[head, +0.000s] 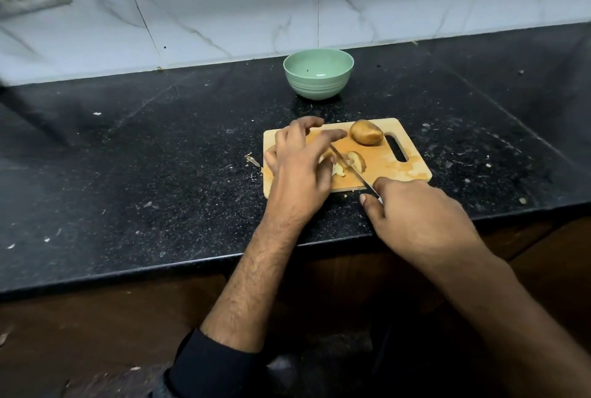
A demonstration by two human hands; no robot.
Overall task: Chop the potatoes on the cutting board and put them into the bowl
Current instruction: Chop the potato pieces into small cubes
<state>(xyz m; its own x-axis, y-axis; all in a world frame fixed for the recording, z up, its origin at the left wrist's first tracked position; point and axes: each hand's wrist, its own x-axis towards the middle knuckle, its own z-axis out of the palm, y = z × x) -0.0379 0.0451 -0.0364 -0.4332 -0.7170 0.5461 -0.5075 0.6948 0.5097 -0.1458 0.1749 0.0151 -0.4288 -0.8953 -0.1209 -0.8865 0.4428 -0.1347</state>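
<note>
Right hand (412, 215) grips knife (351, 170) (blade between potato pieces (356, 160)); left hand (300, 157) steadies them, fingers spread.

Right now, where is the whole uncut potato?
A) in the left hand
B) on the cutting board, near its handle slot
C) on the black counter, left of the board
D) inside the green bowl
B: the whole potato lies on the cutting board beside its handle slot, and the green bowl holds no potato.
</note>
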